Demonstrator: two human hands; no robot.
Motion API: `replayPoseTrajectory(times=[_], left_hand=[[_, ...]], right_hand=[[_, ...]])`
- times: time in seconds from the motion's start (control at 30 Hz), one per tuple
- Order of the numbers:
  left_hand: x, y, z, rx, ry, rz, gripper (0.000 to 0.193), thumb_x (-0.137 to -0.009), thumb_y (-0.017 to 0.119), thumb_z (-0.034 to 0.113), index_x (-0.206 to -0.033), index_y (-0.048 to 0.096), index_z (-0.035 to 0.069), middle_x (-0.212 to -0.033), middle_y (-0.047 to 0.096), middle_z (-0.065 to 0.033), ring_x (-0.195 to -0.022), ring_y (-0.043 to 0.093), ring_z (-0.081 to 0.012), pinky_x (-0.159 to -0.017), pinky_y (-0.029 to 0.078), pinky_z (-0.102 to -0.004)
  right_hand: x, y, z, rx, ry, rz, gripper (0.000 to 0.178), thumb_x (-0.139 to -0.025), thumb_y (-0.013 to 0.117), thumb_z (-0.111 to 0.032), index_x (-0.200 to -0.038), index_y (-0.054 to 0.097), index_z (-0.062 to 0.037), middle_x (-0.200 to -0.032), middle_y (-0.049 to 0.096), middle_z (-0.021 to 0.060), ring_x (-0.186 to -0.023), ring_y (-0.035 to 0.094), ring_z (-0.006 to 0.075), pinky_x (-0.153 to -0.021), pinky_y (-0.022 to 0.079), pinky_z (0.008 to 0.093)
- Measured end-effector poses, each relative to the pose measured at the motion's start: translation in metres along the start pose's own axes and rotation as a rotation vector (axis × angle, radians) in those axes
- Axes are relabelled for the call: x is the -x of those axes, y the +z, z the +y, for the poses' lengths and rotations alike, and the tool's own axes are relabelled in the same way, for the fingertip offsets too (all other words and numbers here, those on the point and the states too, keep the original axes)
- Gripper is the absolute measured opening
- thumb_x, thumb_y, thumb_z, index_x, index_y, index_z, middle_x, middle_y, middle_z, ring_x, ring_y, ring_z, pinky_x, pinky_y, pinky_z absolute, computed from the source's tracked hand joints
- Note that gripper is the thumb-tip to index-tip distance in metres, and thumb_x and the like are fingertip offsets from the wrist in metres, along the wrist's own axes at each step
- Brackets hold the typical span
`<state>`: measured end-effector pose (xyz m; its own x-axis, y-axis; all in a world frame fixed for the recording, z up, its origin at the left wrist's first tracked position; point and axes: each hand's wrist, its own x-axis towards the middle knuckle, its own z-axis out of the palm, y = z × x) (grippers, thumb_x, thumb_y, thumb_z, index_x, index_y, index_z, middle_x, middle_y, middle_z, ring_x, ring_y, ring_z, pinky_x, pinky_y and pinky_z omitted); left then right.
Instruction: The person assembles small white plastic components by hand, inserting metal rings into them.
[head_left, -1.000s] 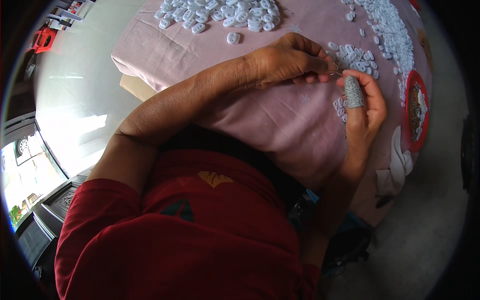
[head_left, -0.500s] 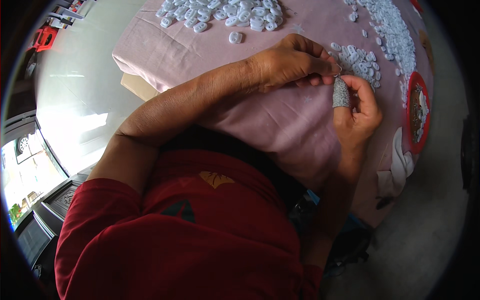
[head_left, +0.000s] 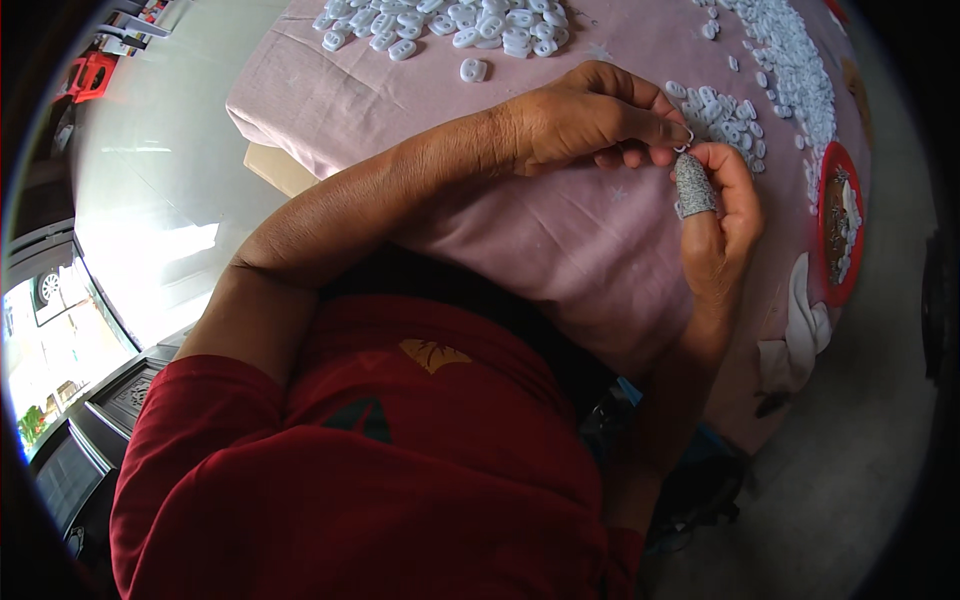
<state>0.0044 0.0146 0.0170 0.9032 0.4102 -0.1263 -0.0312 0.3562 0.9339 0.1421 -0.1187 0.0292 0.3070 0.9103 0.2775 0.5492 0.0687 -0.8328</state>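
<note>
The left hand (head_left: 590,115) reaches across the pink cloth (head_left: 560,240) on the bench and pinches a small metal ring (head_left: 686,140) between thumb and fingertips. The right hand (head_left: 725,215) meets it from below, fingers curled, its forefinger capped by a grey finger cot (head_left: 693,185) whose tip touches the ring. Both hands are closed narrow about that one small piece, held just above the cloth near the bench's right side. Whether a white part is also caught in the pinch cannot be told; the fingers hide it.

Just beyond the fingertips lies a small heap of white clips (head_left: 722,112), flat oval plastic pieces. A larger pile (head_left: 460,22) spreads along the far edge, with one stray clip (head_left: 473,69) nearer in, and a long band of small white pieces (head_left: 790,60) runs toward the far right corner. A red dish (head_left: 838,225) with bits in it sits by the right edge.

To do this fitting work well, the pinch probably ought to stay light and close to the fingertips, so the ring does not spring away. The covered forefinger looks best used for the pushing, since it gives grip and guards the skin. Keeping both hands low over the cloth should mean that a dropped piece lands softly and near.
</note>
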Motion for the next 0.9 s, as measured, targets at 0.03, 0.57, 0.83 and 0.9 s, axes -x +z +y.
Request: replayPoseTrajectory(times=[0.03, 0.57, 0.83, 0.9], left_hand=[[0.0, -0.0002, 0.0002, 0.016, -0.001, -0.005, 0.016, -0.087, 0.066, 0.018, -0.097, 0.066, 0.005, -0.077, 0.066, 0.0011, -0.062, 0.055, -0.0026, -0.054, 0.042, -0.0161], [0.003, 0.0028, 0.0008, -0.009, 0.061, 0.023, 0.016, -0.09, 0.063, 0.021, -0.095, 0.065, 0.006, -0.078, 0.063, 0.0022, -0.064, 0.052, -0.0005, -0.059, 0.042, -0.0143], [0.0045, 0.0049, -0.0003, -0.021, 0.108, 0.032, 0.016, -0.09, 0.063, 0.02, -0.094, 0.065, 0.005, -0.076, 0.063, 0.0019, -0.064, 0.051, -0.0017, -0.059, 0.042, -0.0159], [0.0042, 0.0055, -0.0004, -0.026, 0.111, 0.031, 0.016, -0.09, 0.063, 0.02, -0.094, 0.066, 0.005, -0.076, 0.063, 0.0018, -0.064, 0.051, -0.0019, -0.059, 0.042, -0.0159]], right_hand=[[-0.0003, 0.0018, -0.0011, -0.074, 0.003, 0.042, 0.013, -0.088, 0.051, -0.004, -0.098, 0.057, 0.0006, -0.083, 0.055, -0.0006, -0.072, 0.045, 0.0059, -0.064, 0.039, 0.0186], [-0.0007, 0.0025, -0.0008, -0.126, 0.009, 0.121, 0.014, -0.088, 0.049, -0.002, -0.099, 0.058, -0.0013, -0.085, 0.057, 0.0004, -0.067, 0.043, 0.0028, -0.056, 0.032, 0.0159], [-0.0002, 0.0049, -0.0013, -0.055, -0.013, 0.131, 0.01, -0.087, 0.053, 0.001, -0.096, 0.059, 0.0017, -0.086, 0.056, 0.0001, -0.075, 0.048, 0.0051, -0.064, 0.039, 0.0182], [0.0006, 0.0051, -0.0035, -0.039, 0.003, 0.137, 0.01, -0.087, 0.054, 0.0, -0.096, 0.059, 0.0018, -0.084, 0.056, 0.0, -0.074, 0.048, 0.0051, -0.063, 0.04, 0.0181]])
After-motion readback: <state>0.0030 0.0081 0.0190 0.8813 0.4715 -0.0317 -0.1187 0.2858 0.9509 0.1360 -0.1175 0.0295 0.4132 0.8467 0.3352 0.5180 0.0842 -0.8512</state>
